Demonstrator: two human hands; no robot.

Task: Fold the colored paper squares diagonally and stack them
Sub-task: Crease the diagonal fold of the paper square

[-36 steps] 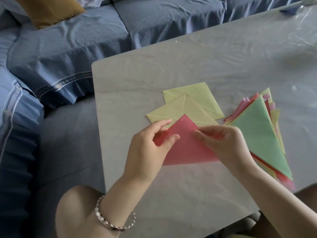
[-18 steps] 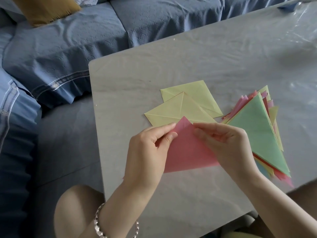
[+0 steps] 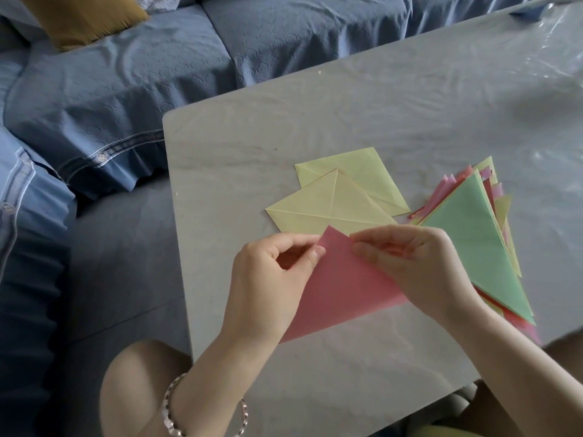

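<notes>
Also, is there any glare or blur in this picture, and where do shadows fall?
Head view: glare streaks the table at its far right corner; the pink paper, left hand and right hand look sharp, without motion blur; a faint soft shadow lies on the table under the paper's near edge.

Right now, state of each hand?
Left hand: pinching the pink paper near its top corner.
Right hand: pinching the same pink paper.

Pink triangle (image 3: 344,288) pinched at its tip; creased yellow sheets (image 3: 331,206) just beyond my grip, green-topped stack (image 3: 473,241) to the right.
</notes>
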